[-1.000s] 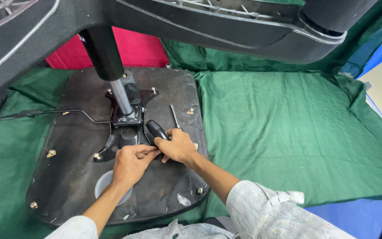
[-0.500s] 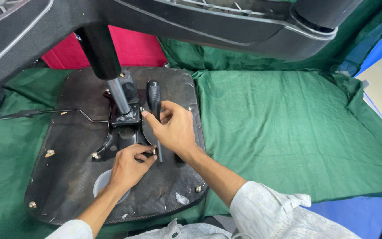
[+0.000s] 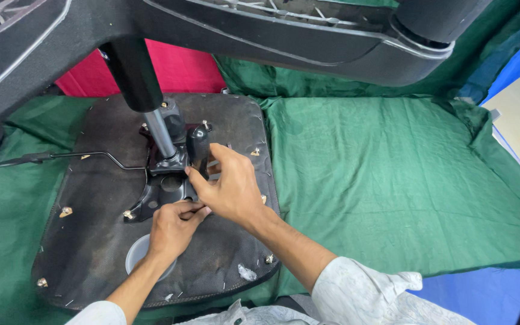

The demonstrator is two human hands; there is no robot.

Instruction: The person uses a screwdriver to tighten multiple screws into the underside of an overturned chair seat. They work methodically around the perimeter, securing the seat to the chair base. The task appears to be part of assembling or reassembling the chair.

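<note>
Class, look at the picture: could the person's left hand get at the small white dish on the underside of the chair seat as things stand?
Probably yes. The left hand is just above the white dish, whose near part lies under the wrist, and nothing else blocks it.

Green cloth (image 3: 392, 180), red panel (image 3: 176, 69)

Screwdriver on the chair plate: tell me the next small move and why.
Probably turn the screwdriver in place. The right hand grips its black handle, held upright over the metal plate, and the left hand pinches at its lower end, seemingly steadying the tip. The tip itself is hidden.
</note>
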